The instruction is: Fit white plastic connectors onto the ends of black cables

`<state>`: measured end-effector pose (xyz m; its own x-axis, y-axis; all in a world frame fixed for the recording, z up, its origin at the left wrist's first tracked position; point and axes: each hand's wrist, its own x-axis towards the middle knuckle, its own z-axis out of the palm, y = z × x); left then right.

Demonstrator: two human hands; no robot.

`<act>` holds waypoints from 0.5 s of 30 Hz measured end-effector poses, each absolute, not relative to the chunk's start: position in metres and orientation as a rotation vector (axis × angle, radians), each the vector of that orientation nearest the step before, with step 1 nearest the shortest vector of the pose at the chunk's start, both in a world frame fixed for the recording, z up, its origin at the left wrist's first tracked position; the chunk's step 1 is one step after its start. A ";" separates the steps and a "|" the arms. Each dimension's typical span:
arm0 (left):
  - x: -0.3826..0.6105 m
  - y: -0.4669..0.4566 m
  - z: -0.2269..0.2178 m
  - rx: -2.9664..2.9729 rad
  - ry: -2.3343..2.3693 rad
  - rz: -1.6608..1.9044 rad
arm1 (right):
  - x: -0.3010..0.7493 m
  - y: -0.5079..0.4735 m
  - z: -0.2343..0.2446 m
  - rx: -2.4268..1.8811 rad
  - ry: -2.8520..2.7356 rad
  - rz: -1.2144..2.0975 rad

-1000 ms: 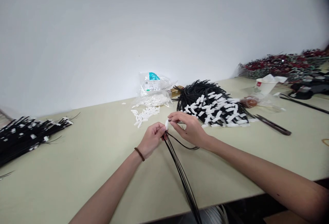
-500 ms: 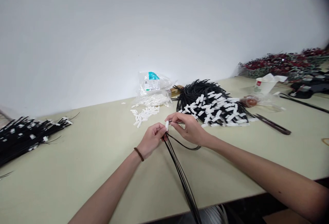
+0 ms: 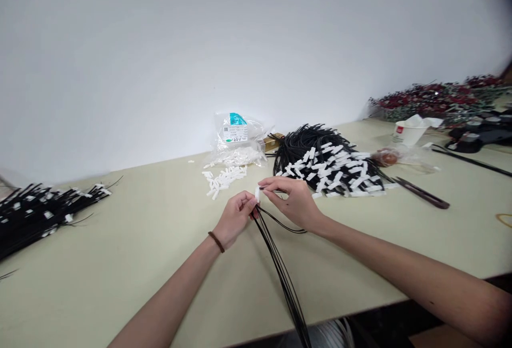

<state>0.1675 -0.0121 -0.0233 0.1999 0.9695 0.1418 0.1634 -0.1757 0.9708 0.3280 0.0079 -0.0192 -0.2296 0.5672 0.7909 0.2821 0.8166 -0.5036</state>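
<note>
Over the middle of the table, my left hand (image 3: 239,213) pinches a small white connector (image 3: 257,194) standing roughly upright. Black wires (image 3: 280,268) run from below the fingers down past the table's front edge. Close on its right, my right hand (image 3: 291,199) is closed with thumb and forefinger on the end of a black wire (image 3: 286,226), beside the connector. That wire loops beneath the right hand. The fingertips partly hide where wire and connector meet. Behind the hands lie loose white connectors (image 3: 224,178) in a small heap.
A clear plastic bag (image 3: 240,137) of connectors stands by the wall. Right of it sits a bundle of black wires with white connectors (image 3: 324,161). Snips (image 3: 424,193), a paper cup (image 3: 410,132) and red-flowered stems (image 3: 432,100) lie rightward; another wire bundle (image 3: 44,209) is left.
My fingers have shifted slightly around the connector, which sits a little further left in view. Both hands keep their grip. The whole view has moved slightly.
</note>
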 end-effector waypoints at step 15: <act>0.168 -0.012 -0.026 1.536 1.105 1.053 | 0.335 0.013 -0.015 -0.603 -1.970 0.547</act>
